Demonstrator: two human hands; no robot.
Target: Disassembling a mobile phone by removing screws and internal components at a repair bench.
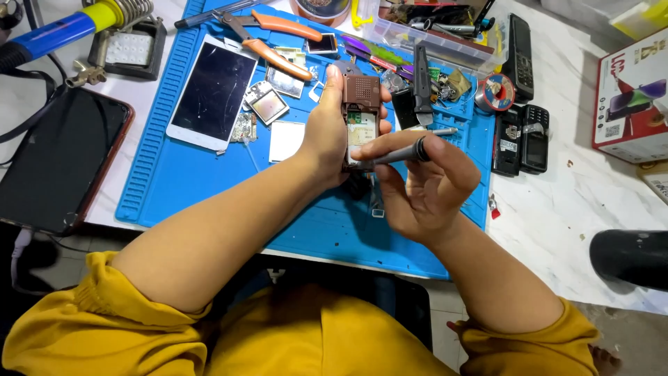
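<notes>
Head view, left hand (pixel 325 143) hiding brown phone (pixel 361 111) edge, right hand (pixel 424 184) gripping screwdriver (pixel 398 154)

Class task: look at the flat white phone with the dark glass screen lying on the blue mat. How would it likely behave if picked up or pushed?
The flat white phone with the dark glass screen looks rigid, so probably stiff. Its glass face seems scratched, hence likely fragile. Lying flat on the ribbed blue mat, it should slide rather than roll or tip.

Phone-repair workbench: blue mat (pixel 181 174), soldering iron (pixel 62 31)
</notes>
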